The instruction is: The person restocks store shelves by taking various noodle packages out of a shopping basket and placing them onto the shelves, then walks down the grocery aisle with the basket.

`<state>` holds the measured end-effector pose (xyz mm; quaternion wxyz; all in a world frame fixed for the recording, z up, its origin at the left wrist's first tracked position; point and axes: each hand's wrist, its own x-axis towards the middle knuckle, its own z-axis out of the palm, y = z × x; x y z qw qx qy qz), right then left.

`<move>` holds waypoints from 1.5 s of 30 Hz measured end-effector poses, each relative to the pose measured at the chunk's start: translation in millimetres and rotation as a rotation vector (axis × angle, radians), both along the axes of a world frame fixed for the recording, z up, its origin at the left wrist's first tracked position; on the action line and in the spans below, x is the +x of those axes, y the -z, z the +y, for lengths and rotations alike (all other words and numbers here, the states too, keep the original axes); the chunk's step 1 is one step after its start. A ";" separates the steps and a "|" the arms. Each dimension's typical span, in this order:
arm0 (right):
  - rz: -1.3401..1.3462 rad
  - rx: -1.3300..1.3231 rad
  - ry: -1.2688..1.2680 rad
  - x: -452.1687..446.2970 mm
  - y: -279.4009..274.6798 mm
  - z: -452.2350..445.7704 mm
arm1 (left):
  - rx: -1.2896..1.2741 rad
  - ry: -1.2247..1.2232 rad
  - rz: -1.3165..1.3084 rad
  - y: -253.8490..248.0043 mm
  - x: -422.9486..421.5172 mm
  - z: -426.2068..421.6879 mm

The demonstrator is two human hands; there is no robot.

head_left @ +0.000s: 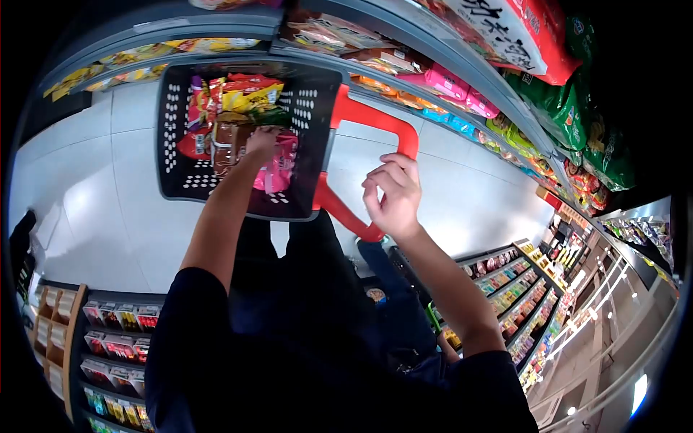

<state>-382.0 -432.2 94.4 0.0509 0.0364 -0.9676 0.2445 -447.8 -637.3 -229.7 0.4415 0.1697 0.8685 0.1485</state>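
My left hand (pixel 263 141) reaches down into a dark shopping basket (pixel 170 173) with perforated sides. It is among the snack bags there, close to a pink bag (pixel 278 169) and a brown bag (pixel 229 141); its fingertips are too small and partly hidden to show a grip. Red and yellow bags (pixel 249 94) lie further up in the basket, and a dark green bag (pixel 271 115) sits just above the hand. My right hand (pixel 395 189) has its fingers curled closed at the basket's red handle (pixel 390 123), part of which passes behind the hand.
Along the top and right run shelves (pixel 484 65) with colourful snack bags, including large green bags (pixel 556 115). A display rack (pixel 119 339) stands at lower left, and more shelves (pixel 516 303) at lower right. Another person's leg (pixel 390 278) shows beside me. Pale floor (pixel 86 180) surrounds the basket.
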 end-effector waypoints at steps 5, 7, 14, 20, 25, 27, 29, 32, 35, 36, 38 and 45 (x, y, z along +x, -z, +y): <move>0.058 -0.200 -0.003 -1.2 9.8 -1.8 | 0.296 -0.032 0.254 15.6 15.4 -41.7; 0.124 -0.336 -0.023 -7.6 13.0 -10.7 | 0.376 -0.011 0.404 -32.1 20.3 -61.5; 0.207 -0.928 -0.089 -15.4 22.7 -44.4 | 0.303 -0.595 0.568 -235.4 60.1 -110.0; -0.160 -1.329 0.255 72.2 86.4 -5.9 | 0.427 -1.582 0.128 -364.3 181.2 -136.1; -0.754 -1.268 0.070 200.5 164.0 8.5 | 0.520 -1.956 -0.510 -357.3 296.6 -123.7; -0.782 -1.347 0.165 227.0 156.9 18.6 | 0.150 -1.282 -0.247 -358.1 276.0 -35.8; -0.791 -1.359 0.279 240.6 154.8 36.0 | 0.013 -1.143 -0.223 -327.8 262.9 13.7; -0.600 -1.592 0.651 243.1 187.1 81.9 | 0.113 -1.620 -0.365 -266.0 225.7 109.8; -0.206 -1.681 0.785 182.4 174.7 189.6 | 0.476 -1.453 -0.408 -227.4 178.0 202.5; -0.102 -1.547 0.772 161.8 171.8 223.8 | 0.645 -1.357 -0.421 -223.3 158.4 232.0; 0.153 -1.443 0.616 114.7 164.7 282.2 | 0.911 -1.263 -0.306 -225.5 115.5 292.2; 0.410 -1.659 0.309 -27.4 151.1 395.0 | 1.167 -1.014 -0.100 -223.0 11.3 367.8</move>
